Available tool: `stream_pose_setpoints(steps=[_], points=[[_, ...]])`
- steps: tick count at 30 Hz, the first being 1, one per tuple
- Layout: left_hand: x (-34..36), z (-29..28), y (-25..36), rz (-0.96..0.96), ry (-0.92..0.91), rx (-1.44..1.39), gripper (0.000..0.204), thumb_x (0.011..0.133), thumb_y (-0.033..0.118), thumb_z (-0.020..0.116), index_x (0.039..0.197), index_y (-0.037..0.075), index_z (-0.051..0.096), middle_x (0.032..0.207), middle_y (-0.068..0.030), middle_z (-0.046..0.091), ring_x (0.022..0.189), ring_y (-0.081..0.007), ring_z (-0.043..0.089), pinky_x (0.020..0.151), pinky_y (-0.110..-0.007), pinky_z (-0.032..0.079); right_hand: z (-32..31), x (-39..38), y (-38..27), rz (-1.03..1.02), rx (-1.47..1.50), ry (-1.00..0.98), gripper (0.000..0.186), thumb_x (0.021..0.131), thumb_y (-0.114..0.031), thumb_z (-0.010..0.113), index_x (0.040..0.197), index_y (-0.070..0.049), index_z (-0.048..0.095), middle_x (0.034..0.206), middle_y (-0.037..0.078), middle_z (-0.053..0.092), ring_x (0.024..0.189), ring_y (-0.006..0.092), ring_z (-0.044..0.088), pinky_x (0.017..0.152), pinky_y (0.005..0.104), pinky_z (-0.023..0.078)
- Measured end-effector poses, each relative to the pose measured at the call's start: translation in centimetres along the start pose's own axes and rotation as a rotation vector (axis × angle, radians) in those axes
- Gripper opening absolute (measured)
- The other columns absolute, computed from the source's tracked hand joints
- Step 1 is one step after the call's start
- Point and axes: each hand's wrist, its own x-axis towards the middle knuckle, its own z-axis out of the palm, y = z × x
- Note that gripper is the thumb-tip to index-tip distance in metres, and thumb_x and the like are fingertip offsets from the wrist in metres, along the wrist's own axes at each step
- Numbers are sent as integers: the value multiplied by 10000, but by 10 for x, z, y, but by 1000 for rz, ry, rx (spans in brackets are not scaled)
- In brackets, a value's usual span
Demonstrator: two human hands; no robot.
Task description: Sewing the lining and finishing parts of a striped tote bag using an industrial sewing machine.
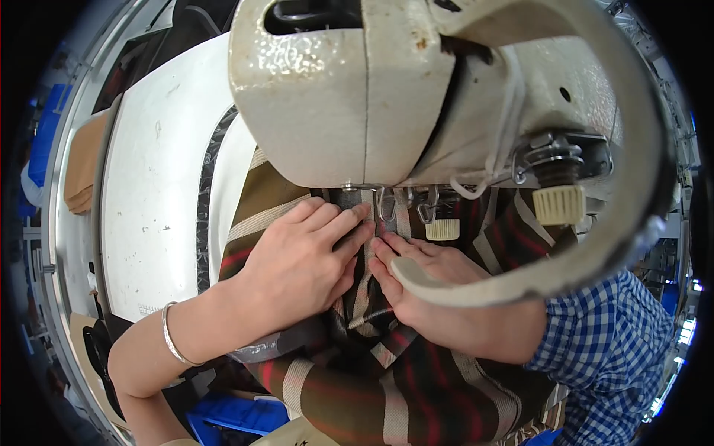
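Under the head of a cream sewing machine (pixel 312 111) lies plaid fabric (pixel 320 386) in olive, black, red and beige. My left hand (pixel 297 256), with a silver bangle on the wrist, has its fingers bent together on the fabric, index fingertip close to the metal thread guides below the head. It grips a fold there. My right hand (pixel 439 279) lies flat on the fabric just to the right, fingers stretched out toward the same spot. A curved cream guard arm (pixel 476 293) passes over that hand. The needle tip cannot be made out.
A white machine table (pixel 160 186) spreads to the left, with brown folded pieces (pixel 85 163) beyond its edge. A cream tension knob (pixel 559 205) and a smaller ribbed knob (pixel 442 229) stick out above the right hand. Something blue (pixel 238 413) sits below the fabric.
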Motion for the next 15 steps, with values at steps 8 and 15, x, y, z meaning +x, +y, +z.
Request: stream_pose_setpoints(steps=[8,15], points=[[6,2,-15,7,-11,-20,388,739,163,681,1093,3,684,1075,-84,619,1013,-221,583,878,-336,469,-5,8,14,-28,55,35,305,770,-41,597,1013,141,624,853,192,656,797,282,663,691,344,557],[15,-6,-24,8,17,-13,369,723,177,698,1063,32,705,966,-79,615,949,-235,609,771,-381,500,-14,12,32,11,340,-111,380,934,-181,451,1221,56,529,1249,180,574,1206,310,533,1065,390,420]])
